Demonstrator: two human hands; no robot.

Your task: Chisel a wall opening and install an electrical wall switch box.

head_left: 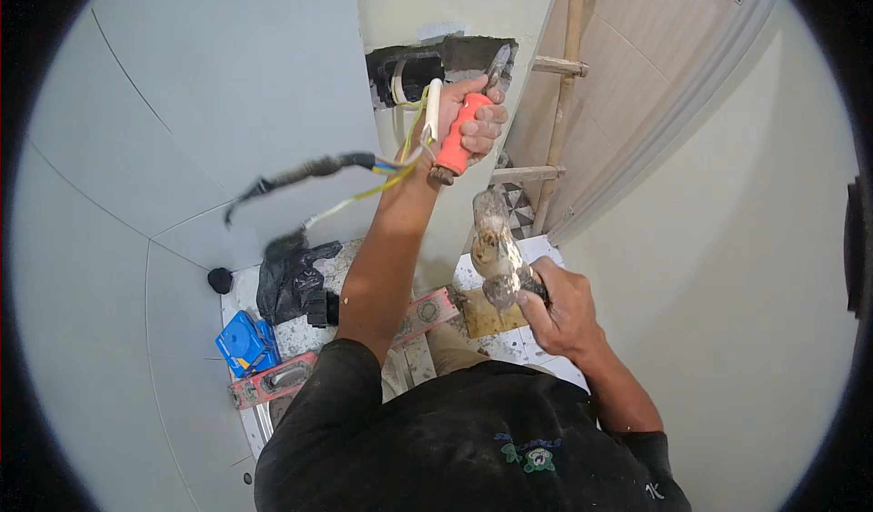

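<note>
My left hand (pixel 482 125) grips a chisel (pixel 464 135) by its red-orange handle, its blade angled up at the right end of a rough rectangular hole (pixel 464 53) cut in the cream wall. At the hole's left sit a black pipe or box (pixel 418 80) and a white conduit (pixel 435 103). Yellow, blue and white wires (pixel 391 168) hang out leftward over my left wrist, with dark taped ends. My right hand (pixel 564 316) holds a dirty, worn hammer (pixel 496 248), its head below the chisel's butt and apart from it.
A bamboo ladder (pixel 571 39) leans at the right. Below lie a black bag (pixel 282 289), blue box (pixel 244 339), red level (pixel 273 385), small black object (pixel 220 280) and yellowish board (pixel 491 321) on dusty tiles (pixel 532 353). Pale walls (pixel 136 175) surround me closely.
</note>
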